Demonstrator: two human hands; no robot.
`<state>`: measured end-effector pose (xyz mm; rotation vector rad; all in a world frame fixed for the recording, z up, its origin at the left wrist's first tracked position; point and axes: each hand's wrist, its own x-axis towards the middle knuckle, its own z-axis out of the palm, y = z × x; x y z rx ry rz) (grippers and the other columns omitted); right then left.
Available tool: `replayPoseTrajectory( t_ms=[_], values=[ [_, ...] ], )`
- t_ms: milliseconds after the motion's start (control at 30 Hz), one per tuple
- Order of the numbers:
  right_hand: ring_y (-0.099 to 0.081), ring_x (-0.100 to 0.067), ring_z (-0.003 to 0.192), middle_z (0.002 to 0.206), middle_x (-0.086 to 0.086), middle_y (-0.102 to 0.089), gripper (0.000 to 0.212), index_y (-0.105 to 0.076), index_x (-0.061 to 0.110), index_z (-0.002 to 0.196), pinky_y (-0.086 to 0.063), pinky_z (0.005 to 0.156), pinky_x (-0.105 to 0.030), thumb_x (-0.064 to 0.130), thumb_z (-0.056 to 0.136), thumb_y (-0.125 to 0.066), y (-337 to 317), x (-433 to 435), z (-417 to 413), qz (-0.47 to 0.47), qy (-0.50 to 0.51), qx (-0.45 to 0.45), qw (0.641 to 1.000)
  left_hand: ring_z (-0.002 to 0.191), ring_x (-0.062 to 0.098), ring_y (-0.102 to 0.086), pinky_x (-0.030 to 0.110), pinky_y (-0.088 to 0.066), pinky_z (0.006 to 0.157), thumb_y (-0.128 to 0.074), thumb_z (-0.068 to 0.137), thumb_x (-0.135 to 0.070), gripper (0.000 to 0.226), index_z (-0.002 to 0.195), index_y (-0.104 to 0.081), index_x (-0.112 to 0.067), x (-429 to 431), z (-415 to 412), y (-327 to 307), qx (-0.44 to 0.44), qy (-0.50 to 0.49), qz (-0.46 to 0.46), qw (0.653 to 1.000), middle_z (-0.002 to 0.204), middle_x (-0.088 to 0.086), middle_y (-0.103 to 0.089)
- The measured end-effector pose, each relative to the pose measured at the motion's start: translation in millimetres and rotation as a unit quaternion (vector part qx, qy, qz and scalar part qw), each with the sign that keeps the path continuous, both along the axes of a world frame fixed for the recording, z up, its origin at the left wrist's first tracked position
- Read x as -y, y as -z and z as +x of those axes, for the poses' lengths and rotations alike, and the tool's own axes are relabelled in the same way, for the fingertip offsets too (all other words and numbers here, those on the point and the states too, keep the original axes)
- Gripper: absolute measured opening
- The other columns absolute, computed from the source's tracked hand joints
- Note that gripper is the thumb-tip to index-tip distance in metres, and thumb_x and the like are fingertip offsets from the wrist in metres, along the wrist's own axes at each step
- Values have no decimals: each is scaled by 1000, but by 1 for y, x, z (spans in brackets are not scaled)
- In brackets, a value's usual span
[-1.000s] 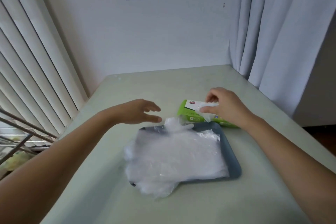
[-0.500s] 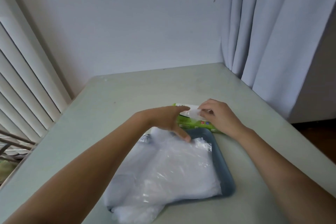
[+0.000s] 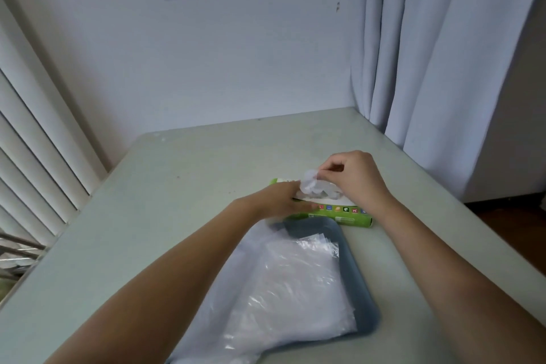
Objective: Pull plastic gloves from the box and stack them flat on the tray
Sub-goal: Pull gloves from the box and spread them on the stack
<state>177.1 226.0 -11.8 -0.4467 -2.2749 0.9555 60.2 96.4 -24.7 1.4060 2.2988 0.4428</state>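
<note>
A second ago my left hand [image 3: 280, 199] hung in the air, off to the left of the box [image 3: 344, 217]. Now it lies on the left end of the box and presses it down, with the fingers looking fairly straight. My right hand [image 3: 353, 179] was low at the top of the box. Now it is up a little, just above the box, and its fingertips pinch a new glove [image 3: 309, 182]. I think this means the next glove is on its way out, and the box will not lift up with it. The glove is not free yet. Its lower part is still in the hole on top of the box. It is all scrunched up, so I cannot tell which end is the fingers. The bit I can see points up from the box. The box lies flat with its hole facing up. Its long side runs left to right, with the right end a bit closer to me. The tray [image 3: 367, 301] sits just on my side of the box. The stack [image 3: 295, 284] of gloves lies flat on it. The stack's long way runs from the box toward me and to the left, and its near end hangs over the tray's edge.
</note>
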Motion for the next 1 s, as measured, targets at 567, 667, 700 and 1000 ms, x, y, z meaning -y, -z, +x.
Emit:
replayPoseTrajectory(
  t_ms=[567, 667, 700, 1000],
  values=[
    [-65, -2, 66, 71, 3, -70, 24, -70, 19, 82, -48, 70, -11, -2, 73, -78, -24, -27, 19, -112, -101, 13, 988, 94, 20, -64, 26, -50, 83, -77, 79, -27, 49, 123, -60, -14, -17, 0, 0, 144, -90, 168, 971, 105, 7, -67],
    [-59, -1, 63, 70, 2, -67, 22, -71, 19, 79, -47, 67, -11, 2, 69, -82, -20, -23, 16, -112, -98, 32, 988, 70, 9, -57, 19, -46, 67, -70, 83, -8, 7, 85, -67, -13, -19, 3, -2, 168, -101, 239, 951, 77, -4, -64],
    [-59, 0, 64, 71, 3, -68, 17, -72, 17, 79, -47, 67, -9, 4, 71, -81, -18, -23, 16, -115, -99, 27, 988, 63, 7, -52, 17, -42, 62, -68, 84, -5, 14, 74, -65, -15, -20, 3, -1, 177, -120, 261, 941, 69, -5, -61],
    [-59, -7, 74, 75, 1, -66, 7, -67, 13, 81, -49, 76, -17, 14, 88, -66, 4, -36, 12, -273, -69, -49, 958, 64, -5, -64, 8, -45, 61, -63, 88, -1, 19, 104, -72, -2, -12, 1, -2, 299, -151, 331, 882, 88, 0, -73]
  ],
)
